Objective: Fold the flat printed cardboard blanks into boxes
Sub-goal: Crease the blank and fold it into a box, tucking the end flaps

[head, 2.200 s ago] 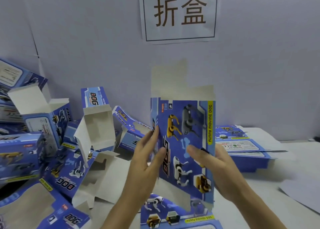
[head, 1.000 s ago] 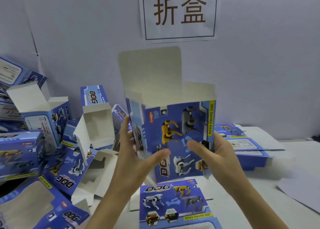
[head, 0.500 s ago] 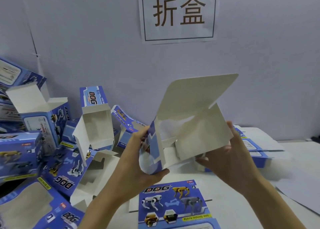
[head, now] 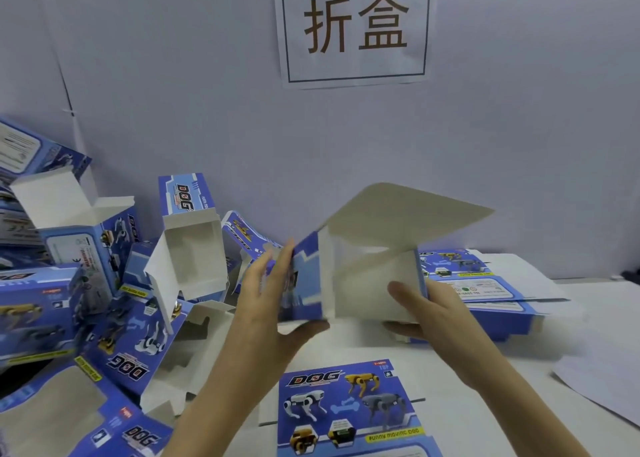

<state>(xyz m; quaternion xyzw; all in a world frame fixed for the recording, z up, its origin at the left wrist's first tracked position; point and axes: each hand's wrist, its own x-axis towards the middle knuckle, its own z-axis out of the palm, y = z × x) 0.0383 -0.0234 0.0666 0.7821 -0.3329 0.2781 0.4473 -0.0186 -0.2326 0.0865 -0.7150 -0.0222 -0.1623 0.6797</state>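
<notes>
I hold a half-formed blue printed box (head: 360, 276) above the table, its open end turned toward me so the white inside shows. A large white flap (head: 405, 214) sticks up and to the right. My left hand (head: 273, 304) grips the box's blue left side, thumb under the bottom edge. My right hand (head: 426, 311) holds the right wall, thumb inside the opening and fingers outside. A flat printed blank (head: 349, 408) with robot dogs lies on the table right below.
Several folded blue boxes with open tops are piled at the left (head: 86, 283). A stack of flat blanks (head: 485, 283) lies at the right behind my right hand. A paper sign (head: 353, 27) hangs on the wall. White sheets (head: 602, 384) lie at the far right.
The blank was opened from flat into a tube, then tipped back so its open end faces me. The box has now dropped slightly and both hands shifted their grip on the side walls.
</notes>
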